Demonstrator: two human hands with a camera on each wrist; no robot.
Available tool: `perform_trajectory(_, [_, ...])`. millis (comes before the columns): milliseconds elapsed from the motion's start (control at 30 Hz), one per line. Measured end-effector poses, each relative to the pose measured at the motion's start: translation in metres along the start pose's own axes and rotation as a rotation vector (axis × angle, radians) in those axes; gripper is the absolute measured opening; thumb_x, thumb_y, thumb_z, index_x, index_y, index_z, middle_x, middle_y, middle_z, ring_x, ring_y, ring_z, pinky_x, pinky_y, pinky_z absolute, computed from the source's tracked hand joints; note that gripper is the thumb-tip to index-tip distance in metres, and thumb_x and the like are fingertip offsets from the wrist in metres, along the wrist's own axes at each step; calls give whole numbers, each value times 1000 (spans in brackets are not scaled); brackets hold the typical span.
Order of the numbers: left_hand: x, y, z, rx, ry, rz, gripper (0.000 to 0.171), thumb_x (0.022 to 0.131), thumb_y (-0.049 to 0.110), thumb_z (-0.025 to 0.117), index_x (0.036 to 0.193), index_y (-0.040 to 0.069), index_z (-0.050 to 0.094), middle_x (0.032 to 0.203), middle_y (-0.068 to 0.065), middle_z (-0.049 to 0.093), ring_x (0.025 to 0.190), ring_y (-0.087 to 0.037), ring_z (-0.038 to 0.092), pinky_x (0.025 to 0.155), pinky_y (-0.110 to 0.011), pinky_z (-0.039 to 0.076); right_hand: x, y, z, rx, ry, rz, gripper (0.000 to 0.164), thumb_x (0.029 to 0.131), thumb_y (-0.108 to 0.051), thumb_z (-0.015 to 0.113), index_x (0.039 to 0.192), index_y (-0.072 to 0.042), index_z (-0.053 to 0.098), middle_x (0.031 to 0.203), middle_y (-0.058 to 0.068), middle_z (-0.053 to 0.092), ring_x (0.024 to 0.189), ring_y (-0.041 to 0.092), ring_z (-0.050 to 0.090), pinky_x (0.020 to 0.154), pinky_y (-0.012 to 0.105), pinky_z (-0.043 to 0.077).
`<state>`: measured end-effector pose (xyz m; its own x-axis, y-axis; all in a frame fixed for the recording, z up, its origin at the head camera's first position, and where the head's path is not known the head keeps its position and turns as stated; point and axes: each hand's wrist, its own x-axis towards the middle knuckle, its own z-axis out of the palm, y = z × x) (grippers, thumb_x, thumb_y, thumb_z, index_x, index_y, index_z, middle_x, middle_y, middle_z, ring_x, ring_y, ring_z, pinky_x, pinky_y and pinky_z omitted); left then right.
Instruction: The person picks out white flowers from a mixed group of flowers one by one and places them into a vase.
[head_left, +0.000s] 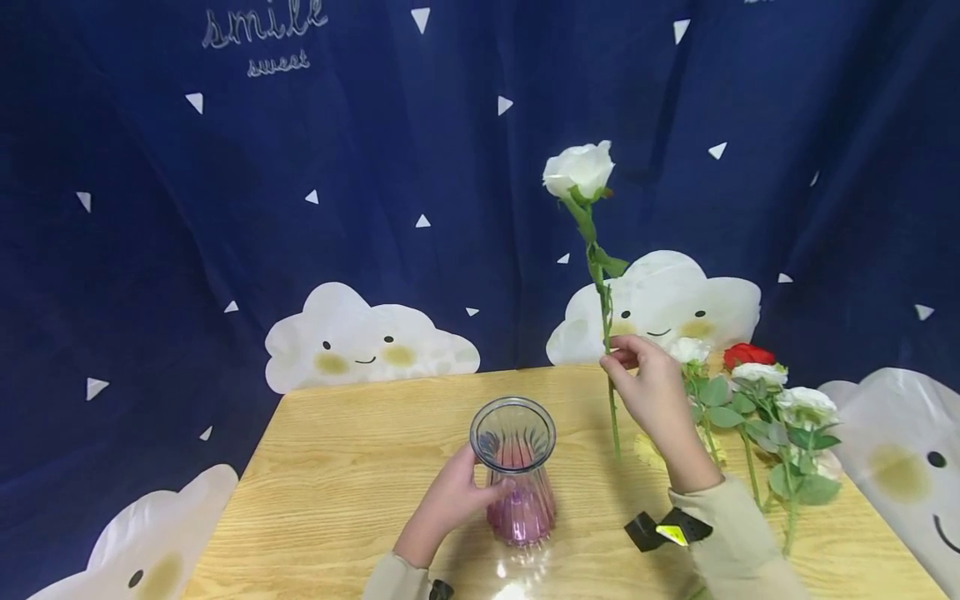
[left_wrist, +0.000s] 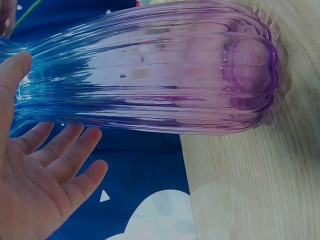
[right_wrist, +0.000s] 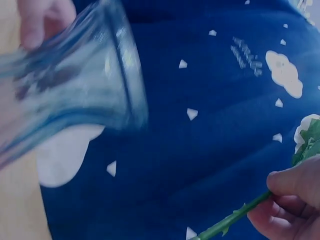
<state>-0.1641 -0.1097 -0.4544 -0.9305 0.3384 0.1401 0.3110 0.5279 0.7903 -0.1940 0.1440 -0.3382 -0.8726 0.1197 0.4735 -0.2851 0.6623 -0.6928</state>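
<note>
A ribbed glass vase [head_left: 521, 508], blue-tinted at its rim and pink-purple at its base, stands upright on the wooden table. My left hand [head_left: 456, 496] holds it by the neck, thumb on one side and fingers on the other, as the left wrist view shows. To the right of the vase, my right hand [head_left: 651, 396] pinches the green stem of a white rose [head_left: 579, 171]. The rose is nearly upright, its bloom high above the hand and the stem's lower end apart from the vase. In the right wrist view the thumb and fingers [right_wrist: 295, 175] press the stem together.
Several more flowers lie at the table's right side, among them a red rose [head_left: 748, 355], white roses [head_left: 806, 407] and a yellow bloom [head_left: 648, 451] partly hidden by the right arm. Behind the wooden table [head_left: 345, 467] hangs a dark blue curtain [head_left: 360, 167] with clouds and white triangles.
</note>
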Motion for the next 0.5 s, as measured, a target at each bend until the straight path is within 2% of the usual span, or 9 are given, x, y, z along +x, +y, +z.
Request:
perform_trajectory(233, [0,0,1,-1,-5,-9,56,71,42,66,119,23,46,123,0,56,119,-24,48,102,-53,39,4,-32,12,87,-15,-37,20,78,-11,60,97,-2,61,83,13,65,76,20,59,63,32,53])
perform_trajectory(333, [0,0,2,4,-1,-12,53,71,38,66,118,24,46,123,-1,55,119,-24,48,102,-53,39,4,-48,15,136,-19,-79,21,78,-11,61,97,-3,61,85,12,65,76,19,59,63,33,55])
perform_trajectory(500, [0,2,1,3,3,-20,52,71,33,66,118,26,46,124,0,55,118,-24,48,102,-53,39,1,-70,19,211,17,-169,19,77,-9,62,95,-3,62,84,10,64,75,16,58,59,27,53])
